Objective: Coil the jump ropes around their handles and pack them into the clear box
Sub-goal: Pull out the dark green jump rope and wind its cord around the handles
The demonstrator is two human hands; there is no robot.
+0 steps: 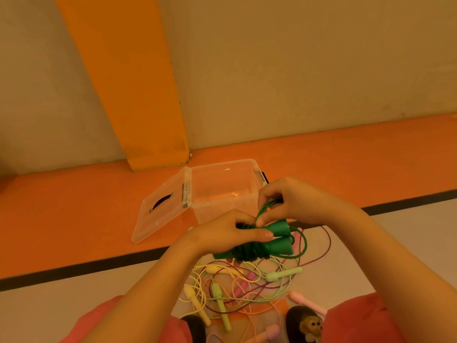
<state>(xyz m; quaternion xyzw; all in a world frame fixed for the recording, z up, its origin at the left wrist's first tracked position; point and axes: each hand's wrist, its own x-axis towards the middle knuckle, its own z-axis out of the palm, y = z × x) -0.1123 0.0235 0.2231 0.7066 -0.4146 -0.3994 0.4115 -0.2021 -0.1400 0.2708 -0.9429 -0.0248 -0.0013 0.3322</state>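
**Jump rope wound for packing.** A green jump rope (247, 253) is wound around its paired handles (277, 235), held above the floor (74, 219) just in front of the open clear box (222, 167). The handles are held side by side in the left hand (227, 231), whose grip is closed round the bundle. A loop (263, 210) of the same cord is pinched in the closed grip of the right hand (296, 201). The box, its lid (160, 211) swung open to the left, appears to hold nothing yet. A tangle of pastel ropes (237, 288) is spread on the floor below the hands.

The winding is judged well advanced, with some cord left free at the right. For a tidy finish, the cord should be kept taut and each turn laid tight beside the last. The end should be tucked under a wrap, so that the coil is not sprung loose when it is lowered into the box.
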